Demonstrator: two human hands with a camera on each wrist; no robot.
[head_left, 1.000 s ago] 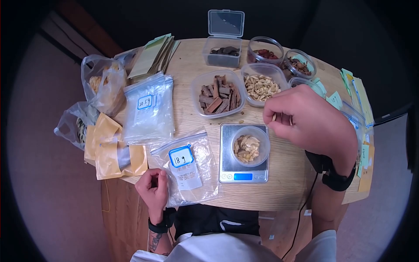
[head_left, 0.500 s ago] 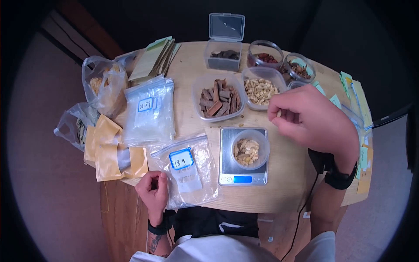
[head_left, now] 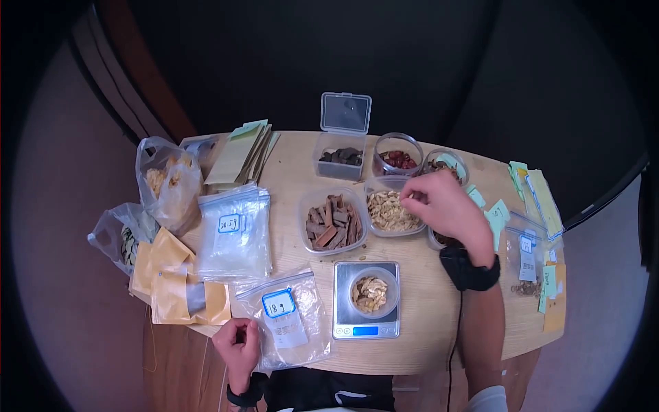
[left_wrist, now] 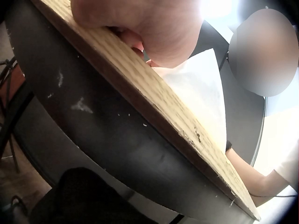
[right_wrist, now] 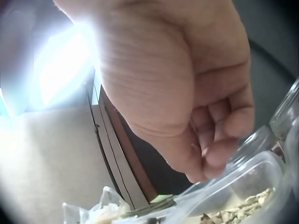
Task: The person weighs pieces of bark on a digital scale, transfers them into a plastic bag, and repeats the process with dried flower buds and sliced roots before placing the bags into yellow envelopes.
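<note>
My right hand [head_left: 439, 202] is over the far tub of pale dried pieces [head_left: 391, 214], its thumb and index fingertip brought together. They pinch a small pale dried piece [head_left: 412, 196], mostly hidden by the fingers. In the right wrist view the same tub [right_wrist: 261, 163] lies just below the fingertips. A round cup [head_left: 373, 294] with more pale pieces stands on the digital scale [head_left: 343, 323]. Loosely curled, my left hand [head_left: 237, 345] rests at the table's front edge, beside a clear zip bag [head_left: 312, 336] labelled 18 g, and holds nothing.
Left of the pale pieces stands a tub of brown bark strips [head_left: 333, 223]. Behind are an open-lidded box [head_left: 341, 154] of dark pieces and a round jar [head_left: 397, 151] of red ones. Stacked zip bags [head_left: 233, 240] and paper pouches [head_left: 182, 295] lie at left. A cable [head_left: 451, 353] hangs from the right wrist.
The head view has tilted up, so the table sits lower in it. My right hand has moved from beside the scale and tub to over the tub. My left hand stays by the bag.
</note>
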